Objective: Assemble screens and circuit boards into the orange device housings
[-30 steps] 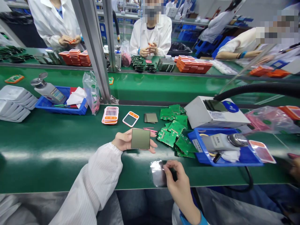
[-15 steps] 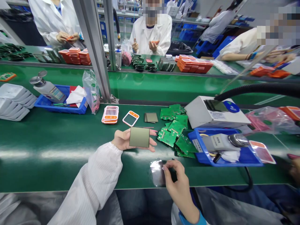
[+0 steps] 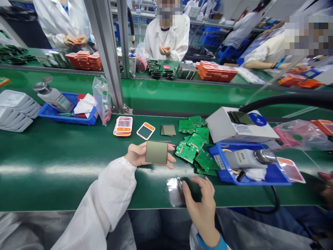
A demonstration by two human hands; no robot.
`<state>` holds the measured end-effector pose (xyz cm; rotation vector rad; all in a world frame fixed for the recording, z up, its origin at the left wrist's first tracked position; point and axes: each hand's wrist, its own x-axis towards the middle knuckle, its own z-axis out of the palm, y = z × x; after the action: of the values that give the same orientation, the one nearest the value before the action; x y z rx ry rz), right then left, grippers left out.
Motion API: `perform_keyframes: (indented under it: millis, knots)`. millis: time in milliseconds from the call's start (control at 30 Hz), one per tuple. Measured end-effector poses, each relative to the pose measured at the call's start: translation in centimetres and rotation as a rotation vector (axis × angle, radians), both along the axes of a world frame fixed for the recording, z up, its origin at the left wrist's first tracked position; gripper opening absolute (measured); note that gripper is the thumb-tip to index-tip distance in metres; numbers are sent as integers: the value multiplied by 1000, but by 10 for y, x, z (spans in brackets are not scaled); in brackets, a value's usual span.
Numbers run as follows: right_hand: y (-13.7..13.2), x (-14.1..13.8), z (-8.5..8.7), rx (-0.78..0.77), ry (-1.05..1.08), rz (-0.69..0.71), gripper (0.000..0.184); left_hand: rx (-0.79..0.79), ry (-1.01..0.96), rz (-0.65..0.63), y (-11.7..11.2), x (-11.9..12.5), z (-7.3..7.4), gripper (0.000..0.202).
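Observation:
An LCD panel [image 3: 156, 152], square and grey-green, is held in my left hand [image 3: 136, 154], thumb at its left edge and fingers behind it. My right hand [image 3: 201, 201] is open, thumb and fingers apart, just right of a clear plastic film [image 3: 174, 191] lying near the bench's front edge. Beyond my left hand lie an orange-and-white frame [image 3: 146, 131], a small stack of similar panels [image 3: 168, 130] and a pile of green circuit boards [image 3: 194, 140]. Further left, several orange-and-white frames with windows [image 3: 123, 125] are stacked.
A blue tray [image 3: 256, 178] with a bottle stands at right, before a white box [image 3: 223, 126]. Another blue tray [image 3: 68, 119] and white plastic shells [image 3: 18, 109] are at left. A metal post [image 3: 110, 59] rises behind. Co-workers sit across the line.
My right hand has let go of the clear film and its fingers have spread, shifting slightly right. My left hand still holds the panel almost in place. The co-worker opposite has brought both hands together.

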<state>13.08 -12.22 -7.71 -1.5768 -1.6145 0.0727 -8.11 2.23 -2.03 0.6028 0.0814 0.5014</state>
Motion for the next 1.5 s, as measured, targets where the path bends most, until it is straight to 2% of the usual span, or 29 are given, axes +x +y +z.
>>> perform_keyframes:
  millis: [67,133,200,233,333,433,533,633,700,767,900,933,1000,1133,1267,1367,1500]
  knots:
    - [-3,-2,4,4,-44,140,35,5,-7,-4,0,1,0,70]
    - [-6,-5,6,-96,-170,385,54,10,-7,-8,-1,1,1,70]
    - [-9,-9,8,-225,-315,572,63,10,-7,-8,-1,2,2,69]
    - [-10,-10,8,-280,-366,619,64,6,-7,-9,-1,2,3,69]
    - [-8,-10,10,-379,-381,643,66,-10,15,-9,-1,3,2,70]
    - [2,-7,19,-391,-206,670,65,-25,36,0,-2,5,-2,62]
    - [26,-6,38,-211,139,598,45,-49,21,21,-3,8,-7,54]
    - [59,-12,64,24,539,387,17,-73,-30,31,-4,8,-8,51]
    - [83,-20,80,49,734,350,14,-90,-54,34,-5,7,-7,49]
    - [105,-27,92,-96,832,520,28,-98,-59,44,-6,5,-7,49]
    - [137,-39,99,-590,855,1096,67,-80,-68,70,-7,6,-11,55]
    - [141,-40,98,-657,845,1193,74,-74,-69,66,-7,7,-13,57]
    - [146,-42,94,-697,834,1285,82,-63,-62,52,-8,10,-18,61]
    - [146,-40,80,-663,850,1277,81,-51,-21,21,-11,17,-28,62]
    - [144,-37,69,-675,916,1184,85,-42,-38,5,-12,22,-37,64]
    - [144,-37,66,-668,1006,1137,79,-65,-46,8,-12,22,-39,65]
    - [144,-39,68,-659,1111,1182,69,-81,-61,2,-9,20,-40,61]
